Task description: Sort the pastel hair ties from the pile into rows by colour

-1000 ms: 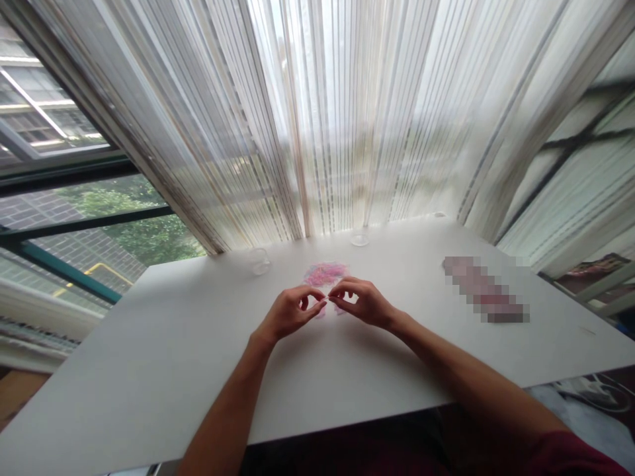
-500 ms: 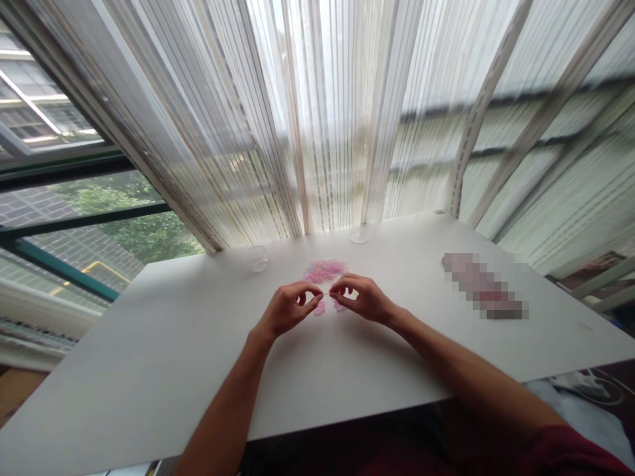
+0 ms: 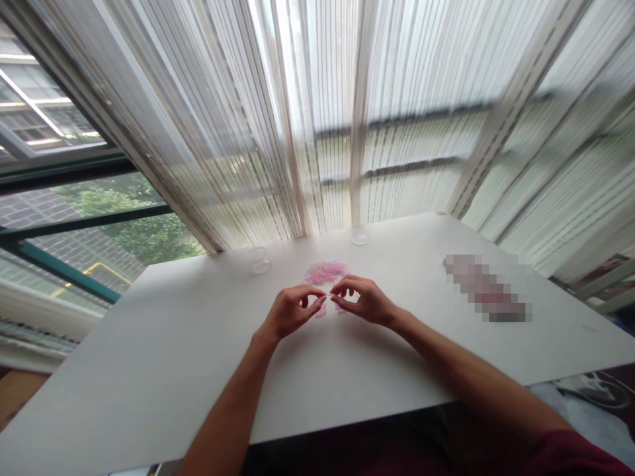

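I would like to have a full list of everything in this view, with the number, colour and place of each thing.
Table: one, white, under the hands
Large pile: one, mostly pink, beyond the hands
Small piles: two, pink, beside the fingertips
Tiny piece: one, pale, between the hands
Clear containers: two, colourless, far edge
Pixelated item: one, pinkish, table's right side
Curtains: number unclear, whitish, behind table
Bushes: number unclear, green, outside left
Building: one, greyish, outside left
Left hand: one, bare, centre
Right hand: one, bare, centre
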`<state>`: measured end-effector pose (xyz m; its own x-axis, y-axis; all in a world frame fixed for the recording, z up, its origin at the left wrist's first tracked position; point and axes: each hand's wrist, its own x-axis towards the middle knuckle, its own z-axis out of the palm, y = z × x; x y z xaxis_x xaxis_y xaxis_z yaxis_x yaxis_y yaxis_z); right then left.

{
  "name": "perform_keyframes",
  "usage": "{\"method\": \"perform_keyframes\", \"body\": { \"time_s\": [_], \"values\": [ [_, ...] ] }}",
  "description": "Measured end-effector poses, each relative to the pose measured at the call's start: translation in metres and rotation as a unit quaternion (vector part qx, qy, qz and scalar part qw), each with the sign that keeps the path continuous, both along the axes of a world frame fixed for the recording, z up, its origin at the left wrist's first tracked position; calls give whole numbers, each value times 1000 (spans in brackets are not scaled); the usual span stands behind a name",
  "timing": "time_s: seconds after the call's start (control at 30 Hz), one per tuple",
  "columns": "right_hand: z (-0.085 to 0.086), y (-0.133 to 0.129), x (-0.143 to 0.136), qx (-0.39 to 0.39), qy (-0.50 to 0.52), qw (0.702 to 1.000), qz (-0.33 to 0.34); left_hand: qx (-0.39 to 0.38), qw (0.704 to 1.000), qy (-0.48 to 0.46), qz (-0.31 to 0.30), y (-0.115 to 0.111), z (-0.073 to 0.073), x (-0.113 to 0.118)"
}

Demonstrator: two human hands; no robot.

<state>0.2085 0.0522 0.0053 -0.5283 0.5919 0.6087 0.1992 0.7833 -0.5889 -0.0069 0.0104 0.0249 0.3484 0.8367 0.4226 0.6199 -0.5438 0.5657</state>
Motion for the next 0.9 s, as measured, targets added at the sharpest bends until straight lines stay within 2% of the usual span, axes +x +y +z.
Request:
{"method": "perform_keyframes", "body": {
  "time_s": [0.63,0.9],
  "values": [
    [-1,-1,1,-3,-14,1000,-6,2,1000,22,14,-2,-2,0],
    [1,-1,1,-12,-10,1000,1,-11,1000,-4,6,-1,-3,-1]
  ]
}}
